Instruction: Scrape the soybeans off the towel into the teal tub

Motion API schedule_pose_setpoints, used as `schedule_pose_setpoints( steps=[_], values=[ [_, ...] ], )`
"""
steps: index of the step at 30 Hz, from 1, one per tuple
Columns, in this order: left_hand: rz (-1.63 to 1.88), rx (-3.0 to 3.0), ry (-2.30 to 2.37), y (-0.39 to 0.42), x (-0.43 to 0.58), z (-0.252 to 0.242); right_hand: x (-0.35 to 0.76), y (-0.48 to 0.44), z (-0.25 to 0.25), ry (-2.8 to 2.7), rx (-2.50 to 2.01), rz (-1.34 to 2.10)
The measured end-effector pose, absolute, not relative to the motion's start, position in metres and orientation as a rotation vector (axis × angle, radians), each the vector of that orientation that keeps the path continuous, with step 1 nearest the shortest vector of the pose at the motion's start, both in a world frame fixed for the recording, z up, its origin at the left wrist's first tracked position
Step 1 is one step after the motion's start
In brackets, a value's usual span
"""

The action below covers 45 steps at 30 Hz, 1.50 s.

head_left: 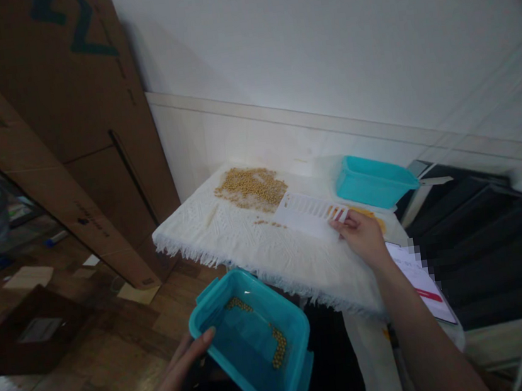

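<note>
Beans point(251, 187) are lying beyond the right hand point(362, 236) gripping a slotted card point(309, 212); left hand point(178, 374) is clasping a teal container point(256, 348) holding a few.

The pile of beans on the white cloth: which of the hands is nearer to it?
Right. The right hand rests on the cloth beside the pile of beans; the left hand holds the teal container below the table.

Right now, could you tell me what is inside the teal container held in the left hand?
The teal container holds a few yellowish beans along its bottom edges; the left hand hides nothing inside.
</note>
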<state>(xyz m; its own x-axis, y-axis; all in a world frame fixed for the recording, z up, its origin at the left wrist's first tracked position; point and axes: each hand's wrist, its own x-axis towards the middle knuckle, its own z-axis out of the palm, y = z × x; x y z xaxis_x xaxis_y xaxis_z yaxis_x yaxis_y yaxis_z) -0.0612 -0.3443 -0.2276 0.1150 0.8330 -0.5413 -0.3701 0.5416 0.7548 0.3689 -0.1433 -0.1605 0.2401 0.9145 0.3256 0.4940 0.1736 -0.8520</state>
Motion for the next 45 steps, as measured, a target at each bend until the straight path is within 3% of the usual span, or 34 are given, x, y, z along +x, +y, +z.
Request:
schedule_pose_setpoints(
  steps=[30, 45],
  values=[
    [1.012, 0.501, 1.176, -0.324, -0.047, -0.218, 0.352, -0.189, -0.161, -1.336, -1.471, 0.729],
    [0.996, 0.601, 1.148, -0.323, -0.050, -0.224, 0.332, -0.213, -0.153, -1.001, -1.606, 0.867]
  ],
)
